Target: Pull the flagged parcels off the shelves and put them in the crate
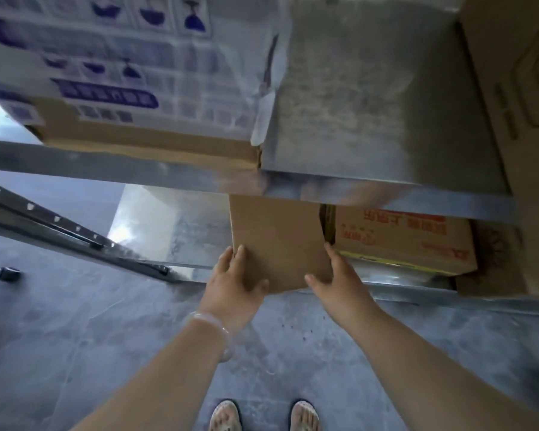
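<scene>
Both hands are on it now: the plain brown parcel (277, 241) sits on the lower shelf (417, 290), its near end poking out past the shelf's front edge, and the person has it from either side. The left hand (234, 284), with a pale bracelet (212, 325) at the wrist, grips the parcel's left near corner, fingers up along the side and thumb across the near face. The right hand (339, 281) grips the right near corner the same way, fingers tucked into the gap beside a red-printed carton (402, 241) that stands just to the right on the same shelf. Above, the upper shelf (371, 104) carries a white and blue carton (131, 73) towards its left end, bare metal next to it. Down below, grey floor (75, 321) and two sandalled feet (226, 415)
</scene>
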